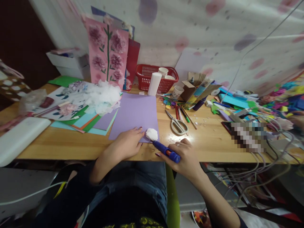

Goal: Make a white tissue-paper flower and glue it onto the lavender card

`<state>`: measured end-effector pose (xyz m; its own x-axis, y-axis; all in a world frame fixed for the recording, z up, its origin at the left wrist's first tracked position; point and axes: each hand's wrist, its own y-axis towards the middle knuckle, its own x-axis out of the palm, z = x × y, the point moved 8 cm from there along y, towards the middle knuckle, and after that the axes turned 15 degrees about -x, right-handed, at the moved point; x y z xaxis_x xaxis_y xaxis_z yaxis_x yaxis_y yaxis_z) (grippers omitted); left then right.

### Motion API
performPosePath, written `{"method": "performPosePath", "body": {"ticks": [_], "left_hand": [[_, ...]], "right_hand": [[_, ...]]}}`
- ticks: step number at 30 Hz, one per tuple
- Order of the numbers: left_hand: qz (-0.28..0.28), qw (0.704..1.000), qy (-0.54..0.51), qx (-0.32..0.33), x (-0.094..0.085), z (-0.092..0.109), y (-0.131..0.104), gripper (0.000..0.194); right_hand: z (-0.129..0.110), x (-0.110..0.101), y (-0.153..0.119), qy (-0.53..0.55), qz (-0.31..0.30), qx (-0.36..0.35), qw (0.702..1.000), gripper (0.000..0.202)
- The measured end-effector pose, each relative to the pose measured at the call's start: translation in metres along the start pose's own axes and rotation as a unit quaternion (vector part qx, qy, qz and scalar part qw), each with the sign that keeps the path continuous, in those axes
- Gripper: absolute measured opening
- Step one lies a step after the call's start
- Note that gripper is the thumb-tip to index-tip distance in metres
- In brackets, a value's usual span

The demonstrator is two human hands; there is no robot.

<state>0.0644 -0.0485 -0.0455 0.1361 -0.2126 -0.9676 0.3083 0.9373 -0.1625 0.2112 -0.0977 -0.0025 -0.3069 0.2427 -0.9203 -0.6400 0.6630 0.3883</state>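
A sheet of purple paper (pixel 139 110) lies on the wooden table in front of me. My left hand (pixel 127 142) rests flat on its lower left part, fingers stretched out and holding nothing. Near the sheet's lower right corner sits a small white crumpled piece (pixel 151 134), tissue-like, just right of my left fingertips. In my right hand (pixel 186 158) is a blue pen-shaped tool (pixel 166 151) with orange showing in its side; I cannot make out its exact kind. Its tip points at the lower edge of the white piece, and whether they touch is unclear.
Scissors (pixel 177 123), pencils and a paper cup (pixel 177 91) lie to the right. A red basket (pixel 144 83) stands behind. At left are white tissue pieces (pixel 102 95), coloured papers and a long white case (pixel 25 136). Cables and another person's hand (pixel 298 120) are far right.
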Motion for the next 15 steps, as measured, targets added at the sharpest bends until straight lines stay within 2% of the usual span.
{"method": "performPosePath", "body": {"ticks": [9,15], "left_hand": [[-0.009,1.000,-0.011,-0.012,-0.0005,-0.0005,-0.0006,0.049],[-0.012,1.000,-0.011,-0.008,-0.0003,0.0005,-0.0007,0.050]], "right_hand": [[0.0100,-0.0070,-0.0043,0.020,0.009,0.016,1.000,0.045],[0.0044,-0.0034,-0.0020,0.027,0.010,0.000,1.000,0.045]]}}
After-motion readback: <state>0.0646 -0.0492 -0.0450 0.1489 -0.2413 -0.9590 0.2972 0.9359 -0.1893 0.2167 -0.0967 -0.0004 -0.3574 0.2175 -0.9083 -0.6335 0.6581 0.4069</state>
